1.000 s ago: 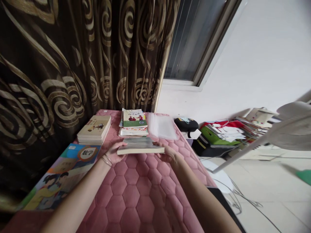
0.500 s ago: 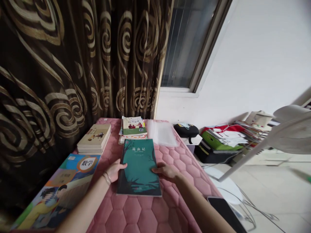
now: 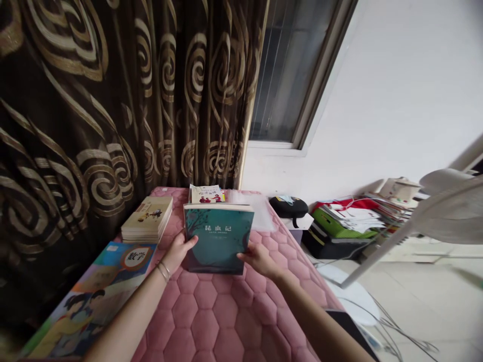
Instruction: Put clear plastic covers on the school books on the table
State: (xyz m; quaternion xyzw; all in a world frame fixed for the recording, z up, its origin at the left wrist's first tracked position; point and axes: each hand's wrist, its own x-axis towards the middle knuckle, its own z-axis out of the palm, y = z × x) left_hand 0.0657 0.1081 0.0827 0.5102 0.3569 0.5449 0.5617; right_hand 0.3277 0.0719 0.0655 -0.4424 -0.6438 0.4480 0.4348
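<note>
Head view: the left hand's fingers (image 3: 189, 242) and right hand's fingers (image 3: 244, 257) grip opposite sides of a teal paperback (image 3: 218, 239), tilted up over a pink quilted mattress (image 3: 226, 322). This light hold could slip, tipping it onto the green-covered book (image 3: 207, 194) behind.

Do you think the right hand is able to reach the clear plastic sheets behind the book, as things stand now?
Probably yes. The right hand is close to the clear plastic sheets, and only the edge of the teal book it holds seems in the way. It would likely need to release the book first.
</note>
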